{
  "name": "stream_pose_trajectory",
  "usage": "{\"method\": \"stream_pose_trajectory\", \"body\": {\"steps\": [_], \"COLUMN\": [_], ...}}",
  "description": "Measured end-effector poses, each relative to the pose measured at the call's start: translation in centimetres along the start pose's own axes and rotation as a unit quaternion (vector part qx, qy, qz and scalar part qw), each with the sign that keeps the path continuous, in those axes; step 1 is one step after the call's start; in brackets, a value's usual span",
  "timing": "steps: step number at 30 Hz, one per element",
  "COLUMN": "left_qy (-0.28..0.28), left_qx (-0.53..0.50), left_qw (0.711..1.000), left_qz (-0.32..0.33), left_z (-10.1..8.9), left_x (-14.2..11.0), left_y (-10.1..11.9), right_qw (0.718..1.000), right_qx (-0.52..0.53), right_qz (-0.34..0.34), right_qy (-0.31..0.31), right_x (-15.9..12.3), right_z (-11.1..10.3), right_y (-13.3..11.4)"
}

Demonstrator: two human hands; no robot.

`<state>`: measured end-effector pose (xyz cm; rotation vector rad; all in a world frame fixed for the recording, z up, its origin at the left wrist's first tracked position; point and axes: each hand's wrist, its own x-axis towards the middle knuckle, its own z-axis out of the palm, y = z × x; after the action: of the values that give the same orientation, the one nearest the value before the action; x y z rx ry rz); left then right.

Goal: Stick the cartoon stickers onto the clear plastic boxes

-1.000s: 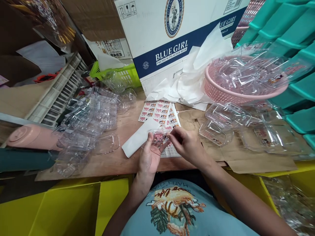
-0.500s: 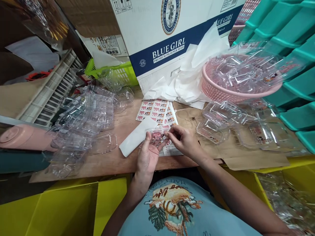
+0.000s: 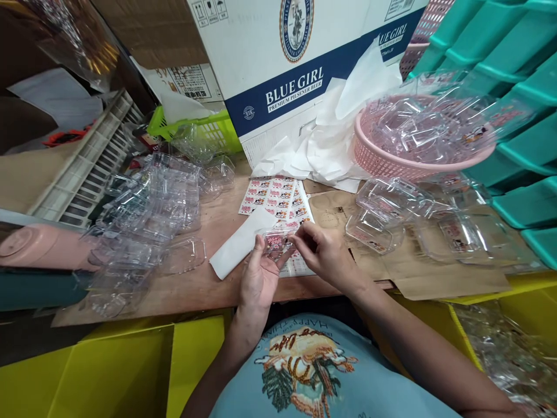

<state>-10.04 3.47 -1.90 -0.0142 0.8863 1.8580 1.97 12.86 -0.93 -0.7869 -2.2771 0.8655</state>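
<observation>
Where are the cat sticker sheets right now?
In the head view, the cat sticker sheets lie on the table near the middle, partly hidden by the left hand and right hand, just in front of crumpled white paper.

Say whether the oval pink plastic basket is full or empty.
Full: the oval pink plastic basket is heaped with clear plastic pieces, which rise above its rim and overhang its right side.

Since a second ago, view swings slightly toward 3 o'clock; pink bottle (image 3: pixel 47 247) now meets 9 o'clock frame edge. Right hand (image 3: pixel 327 253): own shift hard to judge.
</observation>
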Motion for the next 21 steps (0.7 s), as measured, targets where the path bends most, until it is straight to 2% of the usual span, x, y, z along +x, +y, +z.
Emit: {"method": "stream_pose_trajectory", "body": {"steps": [3, 10, 13, 15, 17, 21], "left_qy": [0.001, 0.004, -0.004, -0.01, -0.008, -0.016], "left_qx": [0.003, -0.009, -0.002, 0.001, 0.0, 0.013], "left_qw": [1.0, 1.0, 1.0, 1.0, 1.0, 1.0], "left_qz": [0.003, 0.0, 0.008, 0.009, 0.011, 0.015], "left_z": [0.0, 0.0, 0.1, 0.1, 0.0, -0.3], "left_x": [0.0, 0.2, 0.1, 0.0, 0.0, -0.1], "left_y": [0.0, -0.3, -0.3, -0.3, -0.5, -0.8], "right_qw": [1.0, 0.992, 0.991, 0.997, 0.999, 0.973], "right_qx": [-0.004, 0.101, 0.109, 0.069, -0.004, -0.146], "right_qz": [-0.003, 0.077, 0.078, 0.04, -0.034, -0.18], "right_qy": [0.0, -0.024, -0.031, -0.015, -0.003, -0.024], "right_x": [0.0, 0.3, 0.4, 0.2, -0.2, -2.1], "right_z": [0.0, 0.8, 0.6, 0.3, 0.0, -1.1], "right_y": [0.0, 2.1, 1.9, 0.8, -0.8, -4.1]}}
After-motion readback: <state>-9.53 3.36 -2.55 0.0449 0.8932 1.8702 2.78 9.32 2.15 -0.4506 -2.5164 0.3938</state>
